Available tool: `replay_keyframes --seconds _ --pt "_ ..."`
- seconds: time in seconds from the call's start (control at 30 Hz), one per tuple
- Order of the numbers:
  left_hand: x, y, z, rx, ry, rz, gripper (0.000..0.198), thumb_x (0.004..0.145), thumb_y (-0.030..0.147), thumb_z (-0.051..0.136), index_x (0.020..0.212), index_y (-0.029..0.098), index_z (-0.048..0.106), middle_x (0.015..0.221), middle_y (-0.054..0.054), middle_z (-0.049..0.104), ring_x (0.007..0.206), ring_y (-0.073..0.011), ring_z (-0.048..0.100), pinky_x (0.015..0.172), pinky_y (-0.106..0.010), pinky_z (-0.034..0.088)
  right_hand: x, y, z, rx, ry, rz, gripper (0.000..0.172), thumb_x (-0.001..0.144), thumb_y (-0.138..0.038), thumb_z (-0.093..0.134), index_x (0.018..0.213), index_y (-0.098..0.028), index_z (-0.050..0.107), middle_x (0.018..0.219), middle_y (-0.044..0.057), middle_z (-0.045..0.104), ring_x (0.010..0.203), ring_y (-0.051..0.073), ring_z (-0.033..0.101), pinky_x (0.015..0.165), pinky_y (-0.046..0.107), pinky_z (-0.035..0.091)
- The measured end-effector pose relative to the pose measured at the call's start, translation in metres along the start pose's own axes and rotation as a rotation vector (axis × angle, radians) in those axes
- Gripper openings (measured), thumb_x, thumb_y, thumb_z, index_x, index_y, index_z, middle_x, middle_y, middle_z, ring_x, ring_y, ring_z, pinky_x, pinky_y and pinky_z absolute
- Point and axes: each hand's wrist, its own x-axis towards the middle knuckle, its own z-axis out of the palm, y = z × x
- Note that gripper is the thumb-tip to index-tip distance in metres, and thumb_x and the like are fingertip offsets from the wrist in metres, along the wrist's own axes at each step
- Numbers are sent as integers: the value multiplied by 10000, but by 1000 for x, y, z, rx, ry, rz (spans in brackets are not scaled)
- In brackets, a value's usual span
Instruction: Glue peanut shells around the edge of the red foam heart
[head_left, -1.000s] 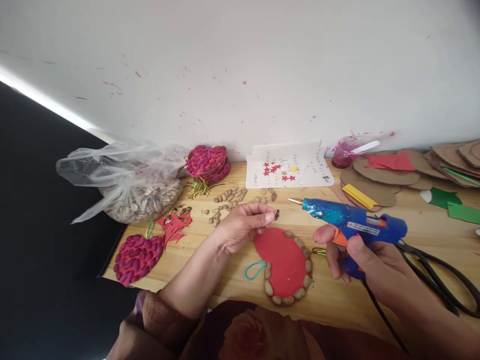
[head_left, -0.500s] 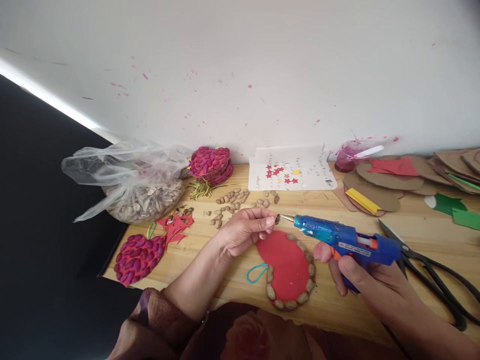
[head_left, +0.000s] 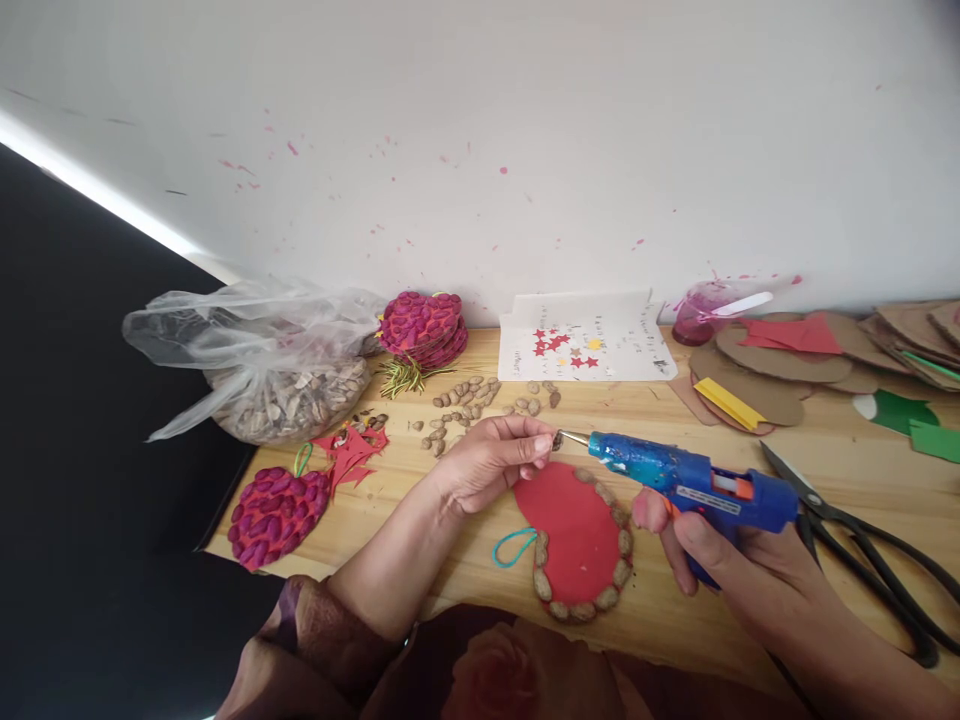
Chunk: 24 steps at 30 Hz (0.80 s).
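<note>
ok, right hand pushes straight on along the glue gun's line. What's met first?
The small dark nut pinched in the left hand. The glue gun has its tip right at it, maybe touching; depth is unclear.

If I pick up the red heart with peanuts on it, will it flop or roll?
The red heart probably won't roll, since it lies flat. It may feel lopsided, because peanuts edge only part of it. Its thin blue loop would likely flop; the heart's stiffness I can't tell.
</note>
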Motion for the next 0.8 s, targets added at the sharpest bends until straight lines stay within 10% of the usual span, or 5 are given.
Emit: replay_keyframes --seconds 0.8 --pt "0 0 -1 -43 -16 19 358 575 278 946 799 110 722 649 -14 612 613 -85 530 556 -195 347 1 9 -6 -56 -37 5 251 910 -483 595 807 -264 661 690 -8 628 460 129 504 455 286 429"
